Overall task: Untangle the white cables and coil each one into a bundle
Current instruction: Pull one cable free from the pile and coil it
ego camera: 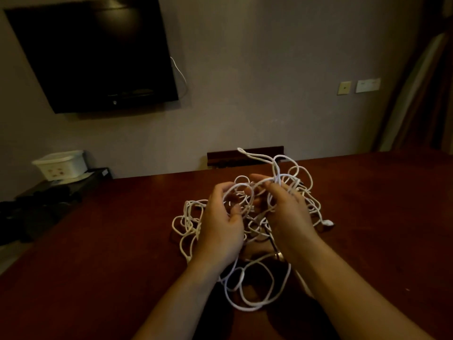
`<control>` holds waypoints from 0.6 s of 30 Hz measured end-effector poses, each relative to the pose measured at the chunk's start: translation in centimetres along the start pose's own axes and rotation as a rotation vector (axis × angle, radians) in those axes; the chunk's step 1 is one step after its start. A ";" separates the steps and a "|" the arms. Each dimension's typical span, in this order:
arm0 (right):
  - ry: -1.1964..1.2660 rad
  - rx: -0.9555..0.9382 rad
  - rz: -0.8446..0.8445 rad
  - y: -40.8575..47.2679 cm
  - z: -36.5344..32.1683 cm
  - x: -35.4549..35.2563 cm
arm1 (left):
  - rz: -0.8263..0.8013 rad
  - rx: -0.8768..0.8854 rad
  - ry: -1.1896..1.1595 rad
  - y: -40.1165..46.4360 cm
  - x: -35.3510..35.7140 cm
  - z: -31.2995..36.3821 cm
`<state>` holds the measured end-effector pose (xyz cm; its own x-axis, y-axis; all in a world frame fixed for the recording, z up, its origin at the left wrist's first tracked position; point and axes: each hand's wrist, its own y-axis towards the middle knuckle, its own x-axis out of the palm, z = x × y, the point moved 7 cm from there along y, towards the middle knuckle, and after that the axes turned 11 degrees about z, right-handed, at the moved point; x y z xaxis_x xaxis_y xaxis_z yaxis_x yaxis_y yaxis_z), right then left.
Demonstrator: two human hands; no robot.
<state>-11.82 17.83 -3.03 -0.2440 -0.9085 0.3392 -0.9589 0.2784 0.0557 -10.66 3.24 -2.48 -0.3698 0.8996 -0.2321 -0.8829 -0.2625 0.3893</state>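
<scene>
Both hands buried in the cables point(247, 241), a single white tangle heaped on the surface point(98, 266), spilling left of the left hand point(221, 224), beyond both, and in wide loops back toward the wrists. Left hand curled round a loop near the top of the heap, thumb inside it; right hand point(285, 209) pinching a bunch of strands from which one long doubled length rises up and away. Just right of the right hand, a plug end point(327, 222) lying free at the edge of the heap. Still early by the look of it: nothing separated, nothing coiled. Best handled by loosening, not pulling. Better to lift and shake the mass open between the hands, so the loops slacken and crossings show, than to haul on the raised strand and cinch knots tighter. Worth going for that free plug end first, then feeding it back through each loop in turn, one cable at a time, other hand holding the rest down. Soft cord, likely to snag on itself, so short gentle draws. How many cables are here cannot be told in the dim light. Once a length runs clear, wise to lay it well apart from the heap before coiling.
</scene>
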 end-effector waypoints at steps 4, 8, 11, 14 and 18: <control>0.060 0.067 -0.062 0.2 0.2 0.0 | 0.068 0.076 0.127 -0.2 -0.6 0.4; 0.103 0.127 -0.118 0.0 0.1 0.5 | -0.003 0.021 -0.123 -0.5 -0.3 1.2; 0.095 0.134 -0.080 0.3 0.4 0.2 | -0.138 -0.171 -0.329 -0.4 0.4 0.7; -0.013 0.054 -0.033 0.4 0.5 0.3 | -0.131 -0.305 -0.469 -0.2 0.3 0.1; -0.077 0.053 -0.125 0.2 0.8 0.8 | -0.003 -0.414 -0.650 0.1 -0.2 -0.5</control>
<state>-12.30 16.86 -3.53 -0.1306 -0.9567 0.2601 -0.9883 0.1466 0.0430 -10.80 2.92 -2.82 -0.2354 0.8911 0.3879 -0.9674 -0.2532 -0.0053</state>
